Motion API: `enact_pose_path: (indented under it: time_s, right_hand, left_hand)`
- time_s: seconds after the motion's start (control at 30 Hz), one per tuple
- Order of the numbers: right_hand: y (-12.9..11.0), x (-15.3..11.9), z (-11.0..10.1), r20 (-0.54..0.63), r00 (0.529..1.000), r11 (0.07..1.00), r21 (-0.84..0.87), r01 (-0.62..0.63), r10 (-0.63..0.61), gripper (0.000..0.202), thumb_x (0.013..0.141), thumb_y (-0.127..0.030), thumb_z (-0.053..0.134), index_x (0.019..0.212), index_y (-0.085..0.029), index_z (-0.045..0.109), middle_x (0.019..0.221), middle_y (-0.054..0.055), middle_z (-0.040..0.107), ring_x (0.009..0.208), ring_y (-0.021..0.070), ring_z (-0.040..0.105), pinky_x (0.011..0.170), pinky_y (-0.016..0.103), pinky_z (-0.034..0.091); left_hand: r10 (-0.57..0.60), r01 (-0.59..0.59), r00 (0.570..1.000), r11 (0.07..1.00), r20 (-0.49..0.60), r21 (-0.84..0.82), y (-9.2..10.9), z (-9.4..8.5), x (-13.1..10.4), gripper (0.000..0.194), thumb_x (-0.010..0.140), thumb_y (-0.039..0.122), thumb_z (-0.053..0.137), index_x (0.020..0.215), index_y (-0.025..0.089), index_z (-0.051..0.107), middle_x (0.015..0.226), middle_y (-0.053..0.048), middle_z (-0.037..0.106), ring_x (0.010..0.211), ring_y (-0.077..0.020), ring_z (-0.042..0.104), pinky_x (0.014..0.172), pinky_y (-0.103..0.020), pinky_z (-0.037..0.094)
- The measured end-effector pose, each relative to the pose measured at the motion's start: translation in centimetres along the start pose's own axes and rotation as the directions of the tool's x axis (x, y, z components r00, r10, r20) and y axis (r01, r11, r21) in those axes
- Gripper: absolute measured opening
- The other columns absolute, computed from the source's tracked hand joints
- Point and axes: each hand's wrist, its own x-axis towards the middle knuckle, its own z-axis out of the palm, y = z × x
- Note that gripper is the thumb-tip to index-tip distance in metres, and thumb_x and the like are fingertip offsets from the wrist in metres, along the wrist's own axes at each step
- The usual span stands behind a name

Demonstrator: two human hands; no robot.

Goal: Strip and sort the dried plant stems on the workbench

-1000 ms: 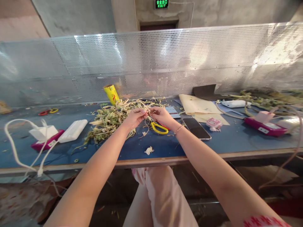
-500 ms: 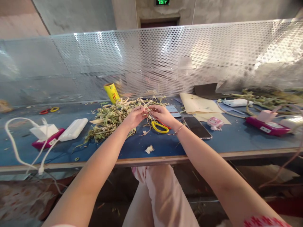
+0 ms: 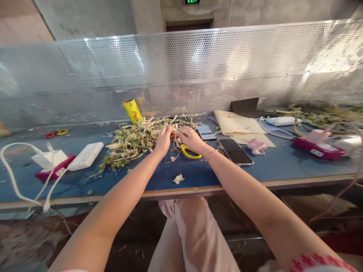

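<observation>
Both hands meet over the front right of a heap of dried plant stalks and leaves (image 3: 130,141) on the blue table (image 3: 159,175). My left hand (image 3: 164,139) is closed, with thin pale strands of dried plant showing at its fingertips. Pinched close beside it, my right hand (image 3: 189,136) has its fingers on the same strands; the exact grip is too small to make out. Yellow-handled scissors (image 3: 190,152) lie just under my right hand, partly hidden by it. A pale dried scrap (image 3: 178,178) rests near the table's front edge.
A yellow tube (image 3: 132,111) stands behind the heap. To the right are a phone (image 3: 236,152), a pink case (image 3: 256,146) and brown paper (image 3: 236,122). A white power bank (image 3: 86,156) and a purple socket strip (image 3: 42,174) with cables lie left. A perforated screen (image 3: 181,75) closes the back.
My left hand has turned more upright and its fingers have closed in. My right hand has stayed at the strands, shifting slightly. The whole view has drifted a little.
</observation>
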Motion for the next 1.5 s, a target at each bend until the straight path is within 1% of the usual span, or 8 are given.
enact_pose_path:
  time_s: [0.13, 0.37, 0.57, 0.8, 1.03, 1.17, 1.3, 1.5]
  right_hand:
    - [-0.4, -0.1, 0.1, 0.070, 0.995, 0.996, 0.045, -0.080, 0.077, 0.034, 0.082, -0.034, 0.038, 0.052, -0.019, 0.033, 0.051, -0.005, 0.031, 0.052, 0.0084, 0.032, 0.056, 0.024, 0.028]
    - [-0.6, -0.2, -0.1, 0.145, 0.985, 0.967, 0.224, -0.124, 0.093, 0.033, 0.079, -0.038, 0.041, 0.052, -0.018, 0.041, 0.051, -0.003, 0.042, 0.052, 0.0085, 0.040, 0.056, 0.024, 0.032]
    - [0.0, -0.1, 0.0, 0.073, 0.963, 0.931, 0.246, -0.269, 0.259, 0.045, 0.081, -0.047, 0.035, 0.046, -0.019, 0.037, 0.042, -0.004, 0.037, 0.044, 0.0079, 0.034, 0.050, 0.025, 0.027]
    - [0.4, -0.1, 0.4, 0.056, 0.932, 0.892, 0.276, -0.358, 0.357, 0.050, 0.079, -0.056, 0.033, 0.048, -0.018, 0.040, 0.040, -0.004, 0.035, 0.043, 0.0075, 0.032, 0.048, 0.024, 0.026]
    - [0.3, -0.1, 0.1, 0.038, 0.952, 0.915, 0.269, -0.302, 0.303, 0.047, 0.077, -0.056, 0.039, 0.054, -0.016, 0.047, 0.046, -0.003, 0.039, 0.047, 0.0074, 0.035, 0.048, 0.023, 0.027]
    - [0.8, 0.1, 0.1, 0.030, 0.954, 0.893, 0.345, -0.289, 0.297, 0.047, 0.073, -0.060, 0.044, 0.057, -0.017, 0.049, 0.047, -0.003, 0.041, 0.047, 0.0082, 0.038, 0.046, 0.023, 0.029]
    - [1.2, 0.2, -0.2, 0.000, 0.940, 0.868, 0.384, -0.315, 0.342, 0.045, 0.072, -0.061, 0.047, 0.057, -0.018, 0.046, 0.045, -0.004, 0.038, 0.045, 0.0076, 0.037, 0.044, 0.022, 0.028]
    - [1.5, 0.3, 0.2, 0.053, 0.919, 0.810, 0.456, -0.370, 0.391, 0.043, 0.074, -0.058, 0.045, 0.057, -0.019, 0.041, 0.047, -0.005, 0.038, 0.042, 0.0063, 0.034, 0.043, 0.022, 0.027]
  left_hand:
    - [0.121, -0.110, 0.989, 0.986, -0.087, 0.122, -0.8, -0.1, 0.4, 0.038, 0.078, 0.054, 0.044, 0.063, 0.019, 0.039, 0.058, 0.003, 0.040, 0.051, -0.0077, 0.040, 0.051, -0.022, 0.034]
    - [0.092, -0.076, 0.989, 0.987, -0.112, 0.144, -0.6, 0.0, 0.3, 0.038, 0.081, 0.054, 0.036, 0.066, 0.019, 0.038, 0.057, 0.003, 0.043, 0.049, -0.0082, 0.042, 0.049, -0.023, 0.034]
    - [0.216, -0.202, 0.976, 0.877, 0.019, 0.437, 0.8, 0.5, -1.1, 0.024, 0.086, 0.039, 0.036, 0.069, 0.021, 0.035, 0.053, 0.003, 0.043, 0.050, -0.0110, 0.044, 0.055, -0.027, 0.035]
    - [0.218, -0.262, 0.964, 0.874, 0.151, 0.410, 1.2, 1.6, -2.2, 0.022, 0.072, 0.016, 0.053, 0.076, 0.021, 0.032, 0.061, 0.005, 0.045, 0.056, -0.0096, 0.048, 0.058, -0.026, 0.039]
    - [0.100, -0.119, 0.992, 0.938, 0.076, 0.325, 0.9, 1.7, -1.8, 0.026, 0.063, 0.012, 0.059, 0.075, 0.019, 0.037, 0.065, 0.005, 0.048, 0.057, -0.0088, 0.053, 0.058, -0.024, 0.043]
    - [-0.059, 0.054, 0.997, 0.993, 0.043, 0.108, 0.9, 1.7, -1.3, 0.020, 0.063, 0.013, 0.057, 0.076, 0.017, 0.043, 0.068, 0.003, 0.052, 0.054, -0.0083, 0.053, 0.057, -0.026, 0.046]
    - [-0.178, 0.183, 0.981, 0.981, 0.079, -0.063, 1.4, 2.0, -1.5, 0.016, 0.060, 0.010, 0.059, 0.072, 0.015, 0.048, 0.064, 0.004, 0.052, 0.050, -0.0057, 0.051, 0.055, -0.023, 0.044]
    - [-0.162, 0.171, 0.975, 0.984, 0.154, -0.050, 1.1, 2.2, -1.6, 0.012, 0.066, 0.021, 0.061, 0.063, 0.014, 0.052, 0.052, 0.004, 0.046, 0.046, -0.0041, 0.041, 0.045, -0.018, 0.033]
